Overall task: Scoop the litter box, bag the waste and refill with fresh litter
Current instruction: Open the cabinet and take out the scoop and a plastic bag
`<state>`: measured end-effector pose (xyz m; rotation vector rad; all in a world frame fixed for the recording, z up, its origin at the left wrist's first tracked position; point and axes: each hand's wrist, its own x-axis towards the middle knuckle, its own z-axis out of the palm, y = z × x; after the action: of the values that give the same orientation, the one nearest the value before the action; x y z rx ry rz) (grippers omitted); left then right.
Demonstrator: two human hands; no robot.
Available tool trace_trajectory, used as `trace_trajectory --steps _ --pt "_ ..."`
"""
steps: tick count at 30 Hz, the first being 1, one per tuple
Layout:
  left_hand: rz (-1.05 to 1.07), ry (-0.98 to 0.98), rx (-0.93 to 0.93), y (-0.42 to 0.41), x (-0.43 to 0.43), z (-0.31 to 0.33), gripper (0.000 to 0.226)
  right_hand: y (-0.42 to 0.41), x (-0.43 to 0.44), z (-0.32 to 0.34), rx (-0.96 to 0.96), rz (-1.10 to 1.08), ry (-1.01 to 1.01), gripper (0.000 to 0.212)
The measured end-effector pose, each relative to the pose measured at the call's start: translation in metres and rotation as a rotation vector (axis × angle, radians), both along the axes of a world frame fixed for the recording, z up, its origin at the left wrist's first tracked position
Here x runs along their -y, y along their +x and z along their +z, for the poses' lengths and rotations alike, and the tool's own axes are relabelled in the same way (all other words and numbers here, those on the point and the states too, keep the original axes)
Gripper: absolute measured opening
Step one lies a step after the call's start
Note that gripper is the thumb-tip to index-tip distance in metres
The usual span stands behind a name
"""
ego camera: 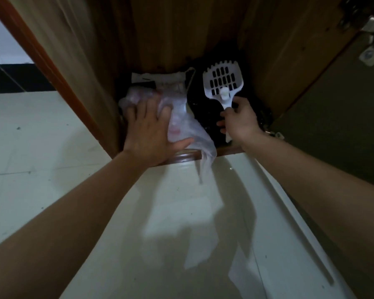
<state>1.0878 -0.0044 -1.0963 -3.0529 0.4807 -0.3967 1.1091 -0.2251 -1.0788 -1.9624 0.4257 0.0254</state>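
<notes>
In wooden cabinet [164,29], lift white slotted plastic scoop [222,79] straight out, right grip [240,124] curled round handle [226,103], left grip [149,130] flat on probable clear plastic bag [181,126].

Item 1, as I see it: litter scoop [222,80], white plastic, slotted head w/ toothed front edge, head pointing away, low inside cabinet [279,72], right side. Handle gripped by right hand [239,121].
Item 2: plastic bag [181,126], thin, translucent, crumpled, just left of scoop, one corner hanging over cabinet's front edge. Left hand [151,130] flat on it.
</notes>
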Motion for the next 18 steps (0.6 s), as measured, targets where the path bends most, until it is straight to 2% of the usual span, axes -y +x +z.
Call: trace_trajectory --steps 2,4,6,8,10,11,15,18 --pt "-0.079 -0.023 0.014 0.013 0.002 0.007 0.107 -0.011 0.010 0.001 -0.002 -0.009 -0.033 0.035" --pt "-0.105 -0.048 -0.047 0.023 0.002 0.010 0.110 -0.020 0.017 0.000 -0.013 0.004 -0.057 0.036" --pt "-0.059 -0.125 -0.250 0.032 0.001 0.003 0.108 -0.026 0.020 0.001 -0.028 0.010 -0.071 0.037" --pt "0.006 -0.114 -0.382 0.032 0.001 -0.006 0.117 -0.030 0.021 0.000 -0.043 0.006 -0.088 0.038" --pt "0.020 -0.038 -0.342 0.023 0.001 -0.011 0.119 -0.035 0.018 -0.002 -0.053 0.009 -0.111 0.039" --pt "0.010 0.005 -0.300 0.017 0.001 -0.011 0.113 -0.037 0.017 -0.003 -0.054 0.015 -0.118 0.038" --pt "-0.057 0.118 -0.107 0.001 -0.006 0.006 0.059 -0.049 0.010 -0.001 -0.063 0.037 -0.166 0.040" --pt "-0.089 0.022 0.013 -0.006 -0.017 0.016 0.039 -0.057 0.007 0.011 -0.027 0.055 -0.193 0.044"
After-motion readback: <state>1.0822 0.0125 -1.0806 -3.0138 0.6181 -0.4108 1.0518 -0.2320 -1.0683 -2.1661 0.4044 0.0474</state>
